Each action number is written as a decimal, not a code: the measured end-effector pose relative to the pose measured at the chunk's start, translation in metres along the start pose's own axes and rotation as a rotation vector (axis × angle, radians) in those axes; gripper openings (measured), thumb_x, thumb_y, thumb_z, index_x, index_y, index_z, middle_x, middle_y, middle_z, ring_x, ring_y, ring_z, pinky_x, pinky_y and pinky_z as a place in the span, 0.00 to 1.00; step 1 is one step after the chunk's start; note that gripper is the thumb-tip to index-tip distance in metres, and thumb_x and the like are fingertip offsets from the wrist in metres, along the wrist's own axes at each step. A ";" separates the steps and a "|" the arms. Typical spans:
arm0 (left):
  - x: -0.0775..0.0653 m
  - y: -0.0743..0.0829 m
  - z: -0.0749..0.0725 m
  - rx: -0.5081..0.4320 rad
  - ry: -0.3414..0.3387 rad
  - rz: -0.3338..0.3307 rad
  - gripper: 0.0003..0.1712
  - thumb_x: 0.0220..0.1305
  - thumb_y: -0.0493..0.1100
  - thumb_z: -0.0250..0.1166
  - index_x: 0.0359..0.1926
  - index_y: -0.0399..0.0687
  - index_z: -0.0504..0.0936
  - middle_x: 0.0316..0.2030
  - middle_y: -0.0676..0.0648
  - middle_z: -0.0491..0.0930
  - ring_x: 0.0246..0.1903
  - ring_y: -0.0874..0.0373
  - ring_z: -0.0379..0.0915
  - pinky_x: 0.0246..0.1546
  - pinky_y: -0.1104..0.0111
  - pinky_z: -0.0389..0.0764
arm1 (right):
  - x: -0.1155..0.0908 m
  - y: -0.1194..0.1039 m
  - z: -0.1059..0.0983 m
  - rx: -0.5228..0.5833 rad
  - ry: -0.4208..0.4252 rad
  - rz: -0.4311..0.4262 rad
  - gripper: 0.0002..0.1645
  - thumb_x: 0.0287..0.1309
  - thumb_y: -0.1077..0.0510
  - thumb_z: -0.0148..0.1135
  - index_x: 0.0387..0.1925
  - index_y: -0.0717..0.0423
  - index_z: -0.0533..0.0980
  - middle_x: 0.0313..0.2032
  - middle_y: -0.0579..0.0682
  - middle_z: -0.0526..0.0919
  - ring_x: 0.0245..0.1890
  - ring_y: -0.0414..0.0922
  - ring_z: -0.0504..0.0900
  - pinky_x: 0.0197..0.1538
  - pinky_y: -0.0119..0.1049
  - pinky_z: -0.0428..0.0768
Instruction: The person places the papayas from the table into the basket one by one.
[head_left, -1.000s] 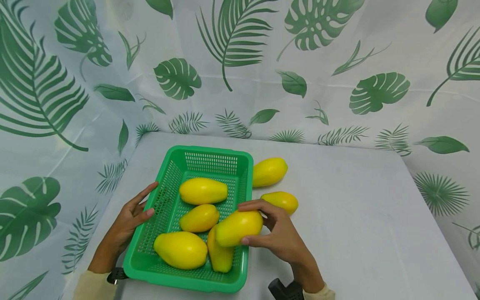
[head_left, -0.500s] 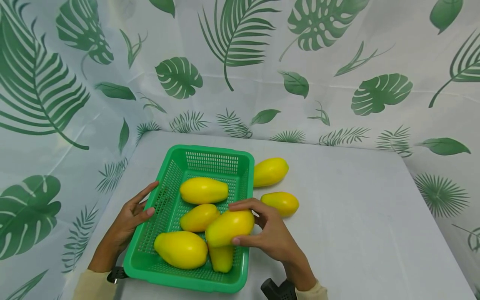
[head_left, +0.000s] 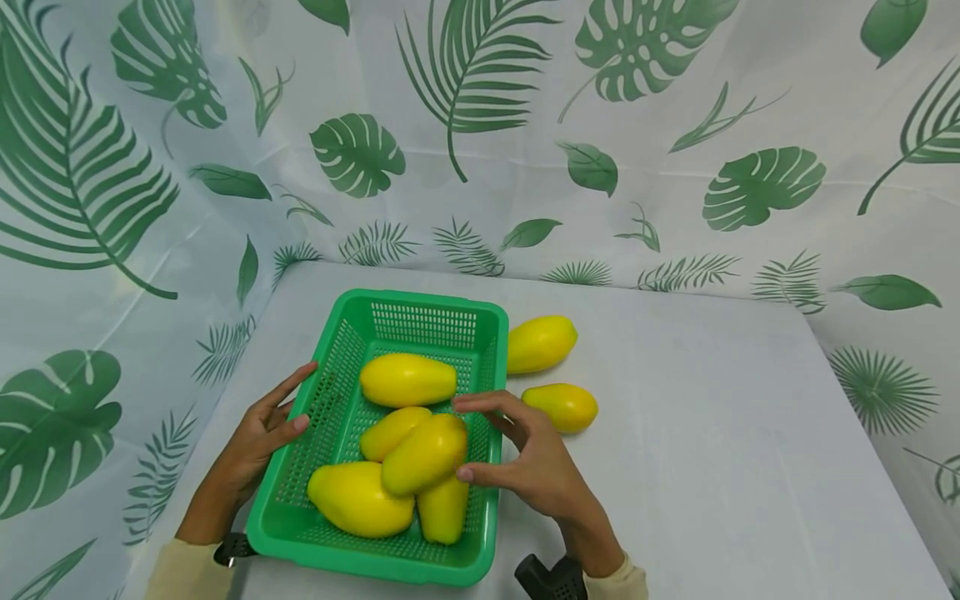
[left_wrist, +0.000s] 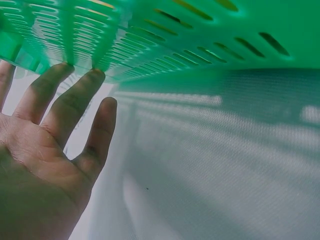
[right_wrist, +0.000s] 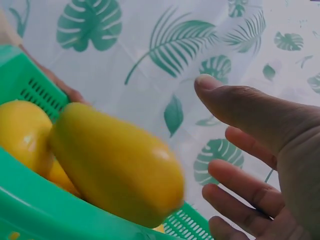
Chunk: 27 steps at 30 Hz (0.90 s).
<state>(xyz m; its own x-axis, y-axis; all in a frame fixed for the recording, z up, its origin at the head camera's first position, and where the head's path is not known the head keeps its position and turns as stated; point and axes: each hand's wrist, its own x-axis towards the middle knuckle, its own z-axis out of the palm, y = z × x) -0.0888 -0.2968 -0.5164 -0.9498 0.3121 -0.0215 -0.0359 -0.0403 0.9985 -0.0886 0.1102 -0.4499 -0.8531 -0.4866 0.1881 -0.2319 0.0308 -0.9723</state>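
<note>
A green plastic basket (head_left: pixel 258 517) with slotted walls holds several yellow papayas. The topmost papaya (head_left: pixel 425 454) lies tilted across the others, partly hiding a small papaya (head_left: pixel 386 435) and one at the right (head_left: pixel 444 510). A large papaya (head_left: pixel 360 500) sits at the near left, and another papaya (head_left: pixel 407 381) lies farther back. My right hand (head_left: pixel 536 458) is just right of the topmost papaya, fingers and thumb spread apart; the right wrist view shows a gap between hand and papaya (right_wrist: pixel 115 165). My left hand (head_left: pixel 251 446) rests against the basket's left side, its nearly straight fingers (left_wrist: pixel 75 102) touching the wall.
Two more papayas lie on the white table (head_left: pixel 697 433) right of the basket: one farther back (head_left: pixel 543 343), one nearer (head_left: pixel 561 408). A leaf-patterned sheet (head_left: pixel 480 150) hangs behind and along the sides. Dark devices are strapped to both wrists.
The papaya in my right hand has moved left and down onto the others. My right fingers have let go of it. The left hand and basket have stayed in place.
</note>
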 end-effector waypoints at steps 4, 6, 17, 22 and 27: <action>0.000 0.000 0.000 -0.007 -0.002 -0.002 0.41 0.82 0.33 0.51 0.87 0.58 0.48 0.72 0.54 0.75 0.63 0.59 0.82 0.52 0.60 0.90 | 0.000 -0.001 -0.003 -0.003 0.034 0.004 0.37 0.55 0.64 0.82 0.66 0.46 0.80 0.67 0.46 0.82 0.72 0.45 0.76 0.78 0.54 0.71; 0.001 0.000 0.000 -0.014 -0.002 -0.004 0.41 0.82 0.33 0.51 0.87 0.58 0.48 0.72 0.53 0.75 0.63 0.58 0.82 0.52 0.59 0.90 | 0.000 -0.002 -0.005 0.001 0.048 0.004 0.37 0.55 0.64 0.82 0.66 0.46 0.80 0.67 0.46 0.83 0.73 0.45 0.75 0.79 0.48 0.71; 0.000 0.000 0.001 -0.024 -0.005 -0.006 0.41 0.82 0.34 0.51 0.87 0.58 0.48 0.73 0.54 0.75 0.63 0.58 0.82 0.52 0.59 0.90 | 0.000 -0.001 -0.018 -0.039 0.113 0.009 0.38 0.54 0.63 0.83 0.66 0.42 0.80 0.67 0.48 0.84 0.74 0.45 0.75 0.81 0.42 0.67; 0.000 0.000 0.000 -0.030 -0.009 -0.004 0.41 0.82 0.33 0.51 0.87 0.57 0.48 0.73 0.53 0.75 0.63 0.58 0.82 0.52 0.59 0.90 | 0.000 -0.002 -0.026 -0.069 0.164 0.012 0.40 0.52 0.67 0.83 0.65 0.42 0.80 0.65 0.44 0.84 0.74 0.45 0.75 0.81 0.37 0.65; 0.000 0.000 0.000 -0.023 -0.006 -0.004 0.41 0.82 0.33 0.51 0.87 0.58 0.48 0.73 0.54 0.75 0.63 0.59 0.82 0.52 0.60 0.90 | -0.002 -0.003 -0.034 -0.086 0.200 0.008 0.40 0.51 0.66 0.83 0.66 0.44 0.80 0.65 0.43 0.84 0.74 0.45 0.74 0.82 0.40 0.64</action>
<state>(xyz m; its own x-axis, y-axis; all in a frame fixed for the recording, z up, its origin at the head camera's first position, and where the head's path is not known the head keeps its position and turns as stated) -0.0889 -0.2963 -0.5164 -0.9478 0.3180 -0.0253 -0.0470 -0.0606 0.9971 -0.1017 0.1408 -0.4432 -0.9289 -0.3034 0.2122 -0.2561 0.1127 -0.9601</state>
